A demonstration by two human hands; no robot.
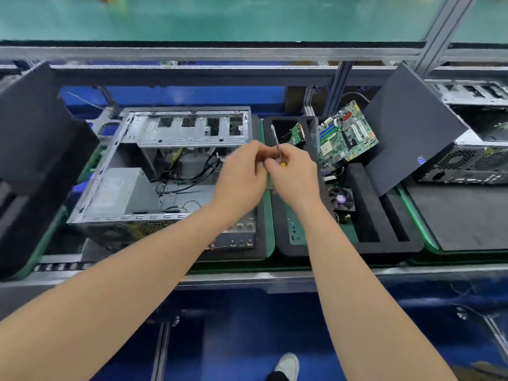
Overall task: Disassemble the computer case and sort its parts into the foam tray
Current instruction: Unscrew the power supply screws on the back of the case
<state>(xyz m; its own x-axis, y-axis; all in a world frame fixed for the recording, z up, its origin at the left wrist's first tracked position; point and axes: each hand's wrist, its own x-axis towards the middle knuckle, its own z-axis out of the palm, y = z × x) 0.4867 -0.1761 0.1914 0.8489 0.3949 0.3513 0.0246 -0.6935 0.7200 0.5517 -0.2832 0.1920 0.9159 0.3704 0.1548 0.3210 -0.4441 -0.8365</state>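
Fingers (257, 151) are curled: green board (270, 185) pinched by left hand (242, 174), screwdriver (277, 141) gripped by right hand (297, 171); sorting seemingly underway; free foam tray (384, 247) slot needed next.

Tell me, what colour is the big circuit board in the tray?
The circuit board is green, seen in the head view.

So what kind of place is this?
Probably a factory line where computers get taken apart: an opened computer case, a motherboard propped in a foam tray, and another computer on the right.
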